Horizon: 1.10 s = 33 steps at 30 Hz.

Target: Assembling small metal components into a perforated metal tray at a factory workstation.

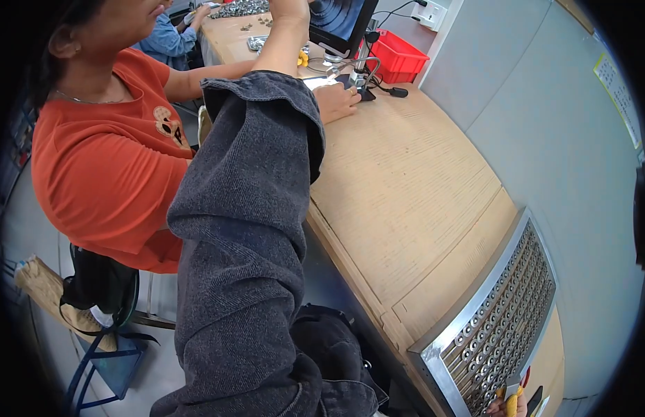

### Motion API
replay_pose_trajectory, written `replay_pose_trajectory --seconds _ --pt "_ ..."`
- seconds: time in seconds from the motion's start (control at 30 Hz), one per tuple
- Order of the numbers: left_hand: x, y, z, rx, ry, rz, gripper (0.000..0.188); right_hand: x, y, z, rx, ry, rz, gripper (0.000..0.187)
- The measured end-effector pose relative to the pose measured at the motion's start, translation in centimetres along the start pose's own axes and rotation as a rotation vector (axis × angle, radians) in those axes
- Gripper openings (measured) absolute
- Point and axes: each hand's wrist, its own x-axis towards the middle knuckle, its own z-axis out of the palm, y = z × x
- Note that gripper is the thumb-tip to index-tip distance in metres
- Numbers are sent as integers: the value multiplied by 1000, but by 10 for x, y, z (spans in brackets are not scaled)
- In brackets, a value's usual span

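"Head view: where's the work?"

"Silver tray (468, 302), lower right of frame, on the tabletop (399, 194); ring-shaped parts (503, 306) in rows. Right hand (520, 405) at its bottom end, cropped; grip state can't be told."

"Left hand (289, 8)?"

"Raised, top edge; grip unclear."

"Step?"

"Probably handling parts. Next move calls for a light pinch, neighbouring parts undisturbed."

I count 1 metal tray (437, 343), 1 monitor (340, 24) and 1 red bin (399, 58). The round parts (502, 304) are too many to count.
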Motion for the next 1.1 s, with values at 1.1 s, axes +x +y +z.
replay_pose_trajectory --seconds 1.1 --pt "-75 109 -17 -593 -494 -147 32 15 14 -14 23 -22 -11 19"
